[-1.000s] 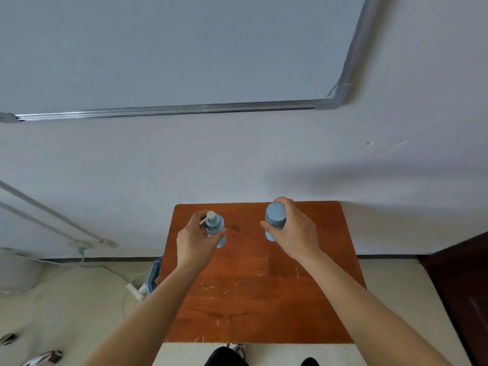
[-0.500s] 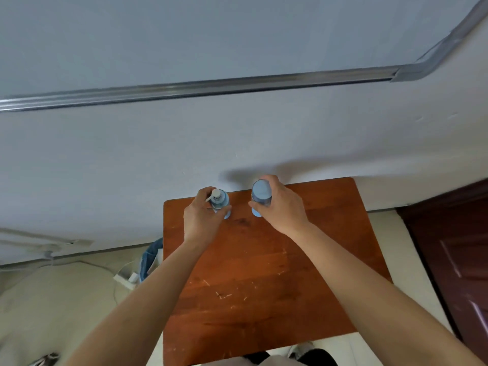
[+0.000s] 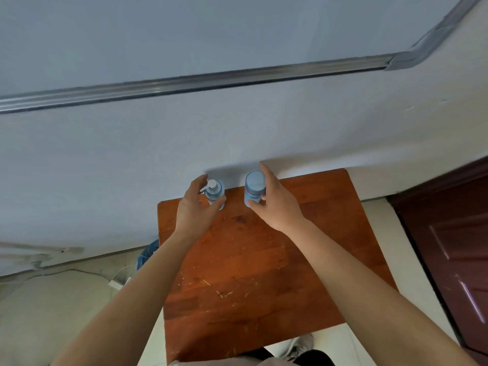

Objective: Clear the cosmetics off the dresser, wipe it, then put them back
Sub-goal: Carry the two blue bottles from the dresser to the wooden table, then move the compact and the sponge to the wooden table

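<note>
Blue bottles on a reddish-brown table

Pump bottle (image 3: pixel 216 192) pale blue with white pump; capped bottle (image 3: pixel 254 186) blue; table (image 3: pixel 253 262) scratched red-brown wood.

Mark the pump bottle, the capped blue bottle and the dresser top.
pump bottle (image 3: pixel 214 192), head view, on its blue shoulder just below the white pump.
capped blue bottle (image 3: pixel 255 180), head view, on the flat top of its cap.
dresser top (image 3: pixel 264 273), head view, on bare scratched wood near the middle.
</note>
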Demonstrator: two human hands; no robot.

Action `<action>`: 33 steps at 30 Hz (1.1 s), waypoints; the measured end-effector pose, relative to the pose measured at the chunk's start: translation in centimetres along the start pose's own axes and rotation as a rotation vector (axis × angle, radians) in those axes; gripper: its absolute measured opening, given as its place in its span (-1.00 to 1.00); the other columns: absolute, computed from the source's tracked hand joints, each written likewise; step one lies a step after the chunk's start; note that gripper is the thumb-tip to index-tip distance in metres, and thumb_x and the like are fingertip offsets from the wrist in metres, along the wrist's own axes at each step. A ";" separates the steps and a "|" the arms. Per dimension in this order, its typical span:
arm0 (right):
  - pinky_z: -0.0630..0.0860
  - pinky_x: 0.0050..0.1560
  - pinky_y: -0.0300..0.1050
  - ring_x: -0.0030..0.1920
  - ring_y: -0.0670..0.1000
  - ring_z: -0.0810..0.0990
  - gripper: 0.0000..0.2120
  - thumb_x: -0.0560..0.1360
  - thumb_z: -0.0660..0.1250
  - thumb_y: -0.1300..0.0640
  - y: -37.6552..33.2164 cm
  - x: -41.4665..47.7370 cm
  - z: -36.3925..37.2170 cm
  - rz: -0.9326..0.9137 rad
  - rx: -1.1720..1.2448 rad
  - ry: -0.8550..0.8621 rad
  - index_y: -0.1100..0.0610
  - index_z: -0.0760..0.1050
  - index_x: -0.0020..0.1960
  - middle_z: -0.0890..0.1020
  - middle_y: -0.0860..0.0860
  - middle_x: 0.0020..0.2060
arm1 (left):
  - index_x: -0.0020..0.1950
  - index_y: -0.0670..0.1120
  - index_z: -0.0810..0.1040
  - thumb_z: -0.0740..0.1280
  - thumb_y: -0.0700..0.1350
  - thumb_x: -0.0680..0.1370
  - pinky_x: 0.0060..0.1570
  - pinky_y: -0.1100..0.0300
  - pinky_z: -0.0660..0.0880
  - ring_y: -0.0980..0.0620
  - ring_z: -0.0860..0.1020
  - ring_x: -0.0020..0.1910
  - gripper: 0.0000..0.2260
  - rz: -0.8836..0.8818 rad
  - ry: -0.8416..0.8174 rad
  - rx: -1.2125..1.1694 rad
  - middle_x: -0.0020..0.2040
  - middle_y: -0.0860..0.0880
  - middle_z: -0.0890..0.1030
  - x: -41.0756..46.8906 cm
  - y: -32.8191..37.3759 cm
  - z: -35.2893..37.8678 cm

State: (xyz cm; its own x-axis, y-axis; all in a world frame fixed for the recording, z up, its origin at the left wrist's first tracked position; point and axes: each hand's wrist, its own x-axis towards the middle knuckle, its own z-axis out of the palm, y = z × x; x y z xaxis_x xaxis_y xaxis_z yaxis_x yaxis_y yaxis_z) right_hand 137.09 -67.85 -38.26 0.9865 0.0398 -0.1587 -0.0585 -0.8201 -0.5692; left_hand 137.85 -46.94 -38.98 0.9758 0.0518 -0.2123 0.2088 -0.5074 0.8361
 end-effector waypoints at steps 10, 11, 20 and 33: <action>0.32 0.41 -0.04 0.49 -0.02 0.27 -0.41 0.63 0.08 -0.22 2.4 -9.4 -9.3 0.039 -0.131 0.208 -0.01 0.08 0.57 0.25 -0.02 0.51 | 0.40 -0.04 0.43 0.25 0.02 0.63 0.23 -0.09 0.47 -0.04 0.41 0.37 -0.65 0.419 0.224 0.238 0.41 -0.02 0.45 -6.0 7.0 -2.0; 0.29 0.45 -0.02 0.50 -0.01 0.25 -0.44 0.64 0.06 -0.20 3.0 -11.1 -10.6 0.039 -0.152 0.251 0.00 0.11 0.56 0.25 -0.01 0.51 | 0.37 -0.06 0.46 0.22 0.02 0.64 0.25 -0.11 0.45 -0.05 0.41 0.36 -0.67 0.464 0.203 0.245 0.39 -0.04 0.47 -6.9 8.2 -1.3; 0.14 0.50 0.12 0.54 0.13 0.15 -0.46 0.64 0.08 -0.18 14.3 -37.5 -18.2 0.282 -0.337 0.747 0.08 0.26 0.52 0.20 0.15 0.54 | 0.40 -0.05 0.45 0.13 0.06 0.66 0.38 -0.11 0.33 -0.07 0.36 0.42 -0.63 0.926 -0.108 0.301 0.45 -0.06 0.41 -23.9 19.5 14.1; 0.19 0.47 0.22 0.55 0.19 0.15 -0.40 0.62 0.13 -0.16 25.7 -81.7 -19.8 0.962 -0.375 1.285 0.10 0.18 0.56 0.19 0.19 0.54 | 0.41 -0.06 0.44 0.11 0.11 0.63 0.41 -0.05 0.27 -0.05 0.33 0.44 -0.57 1.515 -0.655 0.217 0.45 -0.06 0.40 -58.1 30.3 39.0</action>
State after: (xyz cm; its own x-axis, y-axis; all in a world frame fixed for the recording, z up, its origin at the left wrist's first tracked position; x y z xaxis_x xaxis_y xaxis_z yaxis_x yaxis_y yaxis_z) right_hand 58.03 -103.50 -23.94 0.0967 -0.8465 0.5235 -0.8367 -0.3540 -0.4178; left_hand 84.94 -98.88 -21.08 0.0699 -0.8838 0.4626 -0.9064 0.1374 0.3995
